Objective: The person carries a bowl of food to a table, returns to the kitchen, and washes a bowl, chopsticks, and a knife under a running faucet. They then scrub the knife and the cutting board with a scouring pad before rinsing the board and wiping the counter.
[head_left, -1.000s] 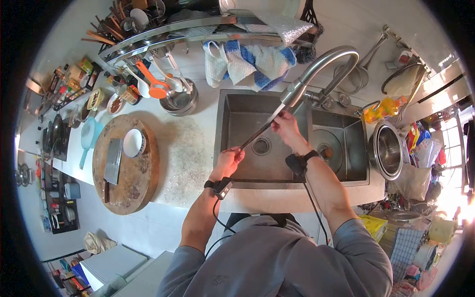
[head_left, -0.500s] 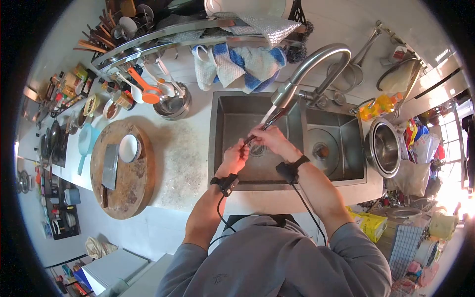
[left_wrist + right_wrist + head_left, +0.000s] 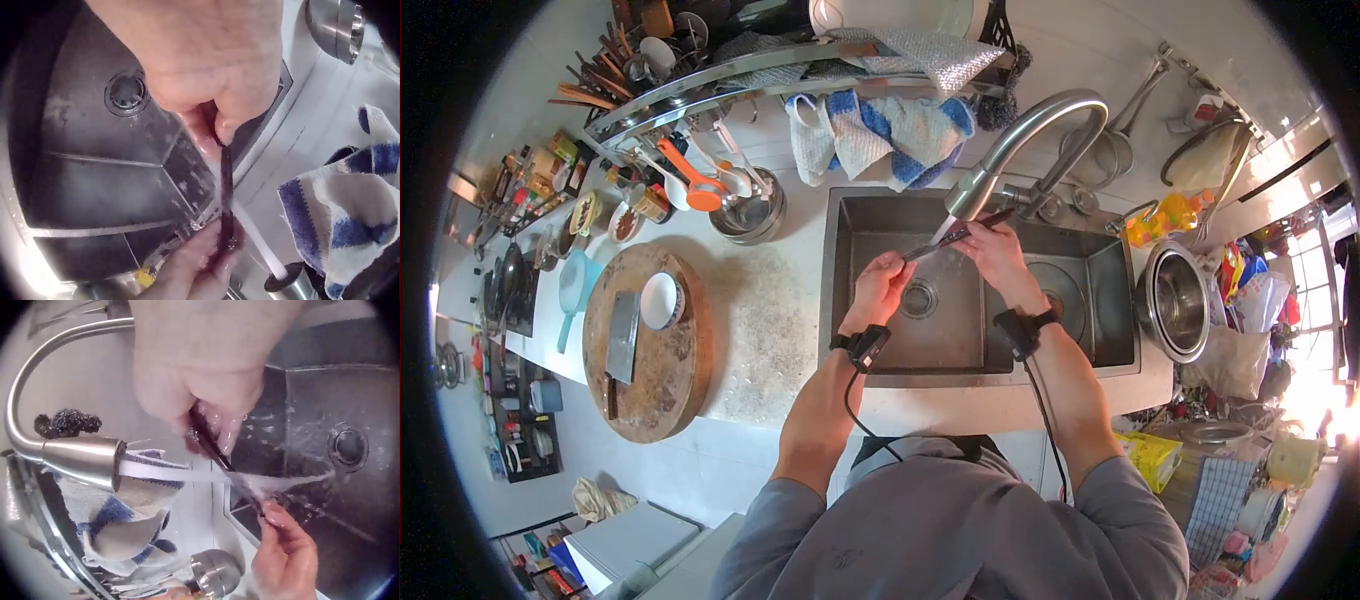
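Over the left basin of the steel sink (image 3: 880, 340), both hands hold a slender, dark reddish-brown stick (image 3: 227, 178); its exact kind is unclear. The left hand (image 3: 880, 288) pinches one end between thumb and fingers. Toward the other end, the right hand (image 3: 1000, 262) grips it, with a short length poking out past the fingers. In the right wrist view a stream of water (image 3: 165, 472) strikes the stick between the two hands. The water comes from the curved faucet (image 3: 972, 190). Wet fingers show in both wrist views.
To the left, a round chopping board (image 3: 675, 370) bears a cleaver (image 3: 623, 335) and a white bowl (image 3: 662, 300). Striped towels (image 3: 880, 135) hang behind the sink. Steel basins (image 3: 1175, 300) stand at its right, and a steel pot (image 3: 750, 215) sits at the back left.
The hands came together along the stick, then drew apart again. The stick now lies closer to level under the faucet, its right end sticking out past the right hand.
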Demonstrator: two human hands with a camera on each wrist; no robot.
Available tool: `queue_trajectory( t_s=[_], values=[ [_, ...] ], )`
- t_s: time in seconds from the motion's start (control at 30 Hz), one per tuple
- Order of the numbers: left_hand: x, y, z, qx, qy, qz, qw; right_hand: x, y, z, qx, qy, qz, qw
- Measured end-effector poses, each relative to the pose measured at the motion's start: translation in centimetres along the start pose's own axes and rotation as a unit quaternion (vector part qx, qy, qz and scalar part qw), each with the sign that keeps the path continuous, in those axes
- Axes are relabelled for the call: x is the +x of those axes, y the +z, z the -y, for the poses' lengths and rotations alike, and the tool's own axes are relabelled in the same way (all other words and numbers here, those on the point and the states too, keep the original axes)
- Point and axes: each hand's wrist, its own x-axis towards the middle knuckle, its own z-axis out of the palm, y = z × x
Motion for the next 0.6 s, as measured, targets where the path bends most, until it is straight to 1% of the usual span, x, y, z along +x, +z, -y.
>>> queue_trajectory(
  t_s=[0.03, 0.07, 0.13, 0.17, 0.23, 0.3, 0.37, 0.4, 0.47, 0.5, 0.53, 0.57, 0.6],
  values=[
    [0.4, 0.3, -0.1, -0.021, -0.012, 0.035, 0.999, -0.3, -0.3, 0.1, 0.002, -0.017, 0.013, 1.000],
    [0.7, 0.6, -0.1, -0.041, -0.024, 0.070, 0.996, -0.8, -0.7, 0.2, 0.003, -0.016, 0.013, 1.000],
    [1.3, 1.2, 0.3, -0.034, -0.037, 0.080, 0.995, -2.0, -2.2, 0.5, 0.069, -0.025, 0.026, 0.997],
    [1.5, 1.4, 0.7, -0.028, -0.052, 0.091, 0.994, -2.4, -2.9, 0.5, 0.070, -0.025, 0.026, 0.997],
    [0.8, 3.1, 1.1, -0.025, -0.051, 0.087, 0.995, -3.0, -4.7, 0.0, 0.132, -0.024, 0.002, 0.991],
    [0.6, 4.0, 1.5, -0.021, -0.052, 0.085, 0.995, -3.7, -6.1, -0.4, 0.140, -0.022, -0.007, 0.990],
    [1.1, 4.1, 1.9, -0.029, -0.058, 0.142, 0.988, -4.3, -7.2, -0.9, 0.149, -0.021, -0.015, 0.989],
    [1.5, 3.7, 2.5, -0.028, -0.059, 0.142, 0.988, -4.5, -7.7, -1.3, 0.163, -0.013, -0.022, 0.986],
    [2.5, 3.0, 3.6, -0.055, -0.041, 0.180, 0.981, -4.9, -8.4, -1.7, 0.179, -0.005, -0.029, 0.983],
    [2.2, 3.5, 3.6, -0.054, -0.041, 0.180, 0.981, -5.1, -8.5, -1.9, 0.178, 0.000, -0.041, 0.983],
    [1.6, 4.2, 3.4, -0.031, -0.046, 0.155, 0.986, -5.2, -8.8, -2.1, 0.177, 0.006, -0.052, 0.983],
    [1.1, 4.8, 3.1, -0.008, -0.050, 0.129, 0.990, -5.3, -9.0, -2.3, 0.178, 0.007, -0.052, 0.983],
    [1.0, 4.8, 3.0, -0.008, -0.049, 0.127, 0.991, -5.3, -9.3, -2.4, 0.180, 0.007, -0.047, 0.982]
  ],
)
